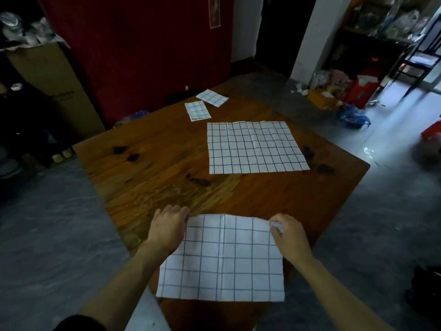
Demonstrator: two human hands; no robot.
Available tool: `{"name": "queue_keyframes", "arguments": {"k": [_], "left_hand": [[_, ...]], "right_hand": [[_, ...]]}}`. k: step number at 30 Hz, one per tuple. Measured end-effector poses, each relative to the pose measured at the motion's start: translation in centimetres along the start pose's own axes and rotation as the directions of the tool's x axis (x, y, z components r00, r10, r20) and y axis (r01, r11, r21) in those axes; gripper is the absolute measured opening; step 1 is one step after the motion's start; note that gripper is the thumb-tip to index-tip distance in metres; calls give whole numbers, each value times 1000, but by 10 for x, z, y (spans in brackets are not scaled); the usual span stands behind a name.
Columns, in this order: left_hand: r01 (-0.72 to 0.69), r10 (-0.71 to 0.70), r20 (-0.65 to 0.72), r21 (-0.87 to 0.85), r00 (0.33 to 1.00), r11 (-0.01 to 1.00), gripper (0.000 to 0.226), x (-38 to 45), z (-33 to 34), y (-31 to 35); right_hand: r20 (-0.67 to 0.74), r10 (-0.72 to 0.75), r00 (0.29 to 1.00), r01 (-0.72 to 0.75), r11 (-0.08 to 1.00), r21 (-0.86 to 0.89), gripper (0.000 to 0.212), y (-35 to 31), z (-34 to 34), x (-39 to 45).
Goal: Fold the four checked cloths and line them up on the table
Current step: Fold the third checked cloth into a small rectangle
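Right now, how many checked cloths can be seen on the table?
4. One near cloth held at its far corners by the left hand and right hand; one spread cloth mid-table; two folded cloths at the far edge.

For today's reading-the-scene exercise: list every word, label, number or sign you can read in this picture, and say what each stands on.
None can be read.
Cardboard box: dark print on its side, too blurred to read.
Poster on the red wall: too small and dim to tell.
Checked cloths: grid lines only, no text.
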State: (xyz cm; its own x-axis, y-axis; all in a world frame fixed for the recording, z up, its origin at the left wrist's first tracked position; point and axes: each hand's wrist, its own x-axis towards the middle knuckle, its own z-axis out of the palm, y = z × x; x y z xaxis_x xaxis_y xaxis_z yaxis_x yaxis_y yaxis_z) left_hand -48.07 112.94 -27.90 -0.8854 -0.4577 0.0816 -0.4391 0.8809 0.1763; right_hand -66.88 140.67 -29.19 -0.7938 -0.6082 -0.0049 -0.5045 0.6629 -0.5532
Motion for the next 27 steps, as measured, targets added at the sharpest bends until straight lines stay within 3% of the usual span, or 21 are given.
{"name": "queue_keyframes", "arguments": {"k": [6, 12, 21, 27], "left_hand": [[72, -74, 116, 29, 990, 997, 17, 9, 25, -6], [78, -85, 179, 44, 980, 996, 35, -3, 40, -4], [-105, 131, 257, -114, 958, 988, 29, -58, 62, 31], [-229, 264, 202, -184, 943, 956, 26, -92, 84, 57]], "right_hand": [[92, 28, 995, -29, 1000, 5, 12, 11, 15, 16], [114, 56, 992, -54, 998, -16, 29, 9, 25, 12], [311, -41, 950, 57, 997, -44, 36, -26, 68, -42], [362, -121, 924, 165, 982, -93, 46, -46, 112, -102]]}}
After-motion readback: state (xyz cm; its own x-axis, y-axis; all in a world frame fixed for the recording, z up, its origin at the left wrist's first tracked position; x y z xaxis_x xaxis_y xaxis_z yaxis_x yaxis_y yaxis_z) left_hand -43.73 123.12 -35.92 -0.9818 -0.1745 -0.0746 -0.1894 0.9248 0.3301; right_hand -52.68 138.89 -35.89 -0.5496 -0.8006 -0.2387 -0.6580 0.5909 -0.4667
